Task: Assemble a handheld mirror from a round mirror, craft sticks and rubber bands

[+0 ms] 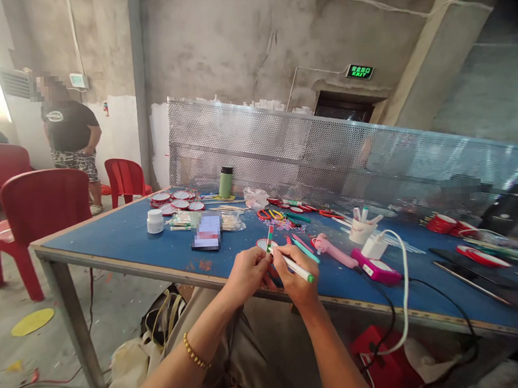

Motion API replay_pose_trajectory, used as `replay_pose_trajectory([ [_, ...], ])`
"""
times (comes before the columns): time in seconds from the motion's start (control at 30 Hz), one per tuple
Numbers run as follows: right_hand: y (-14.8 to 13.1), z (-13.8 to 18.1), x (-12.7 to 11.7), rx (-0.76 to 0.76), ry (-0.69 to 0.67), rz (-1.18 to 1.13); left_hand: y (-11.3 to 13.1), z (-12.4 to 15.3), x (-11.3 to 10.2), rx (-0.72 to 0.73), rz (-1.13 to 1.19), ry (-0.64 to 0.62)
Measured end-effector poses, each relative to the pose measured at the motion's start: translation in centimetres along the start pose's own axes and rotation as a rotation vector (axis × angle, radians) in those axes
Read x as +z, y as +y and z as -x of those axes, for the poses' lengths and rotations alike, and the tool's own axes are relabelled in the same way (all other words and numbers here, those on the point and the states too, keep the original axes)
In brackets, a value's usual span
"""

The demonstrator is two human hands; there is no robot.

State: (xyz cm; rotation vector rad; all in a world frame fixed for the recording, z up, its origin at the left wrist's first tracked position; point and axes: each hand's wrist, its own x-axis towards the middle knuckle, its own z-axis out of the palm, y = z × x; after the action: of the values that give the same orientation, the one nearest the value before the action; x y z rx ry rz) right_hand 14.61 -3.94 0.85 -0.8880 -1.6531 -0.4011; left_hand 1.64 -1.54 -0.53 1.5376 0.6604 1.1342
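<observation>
My left hand (247, 274) pinches a small stick (269, 240) striped red, white and green and holds it upright above the near edge of the blue table (126, 238). My right hand (295, 279) is closed round a white marker with a green cap (298, 268), its tip against the stick. A bead bracelet (193, 352) circles my left wrist. Loose pink and green markers (304, 248) lie just beyond my hands.
On the table stand a white jar (155, 221), a green flask (226, 182), red-rimmed round discs (176, 201), a cup of markers (361, 228), a pink device (376, 267) with a white cable. Red chairs (42, 208) and a standing person (69, 134) are at left.
</observation>
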Motion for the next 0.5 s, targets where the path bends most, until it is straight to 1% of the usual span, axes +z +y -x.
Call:
replay_pose_trajectory([
  [0.37, -0.05, 0.05, -0.07, -0.006, -0.033, -0.01, 0.08, 0.04, -0.06, -0.016, 0.014, -0.013],
  [0.5, -0.07, 0.2, -0.11, 0.034, 0.045, -0.007, 0.3, 0.15, -0.12, -0.042, 0.057, -0.032],
])
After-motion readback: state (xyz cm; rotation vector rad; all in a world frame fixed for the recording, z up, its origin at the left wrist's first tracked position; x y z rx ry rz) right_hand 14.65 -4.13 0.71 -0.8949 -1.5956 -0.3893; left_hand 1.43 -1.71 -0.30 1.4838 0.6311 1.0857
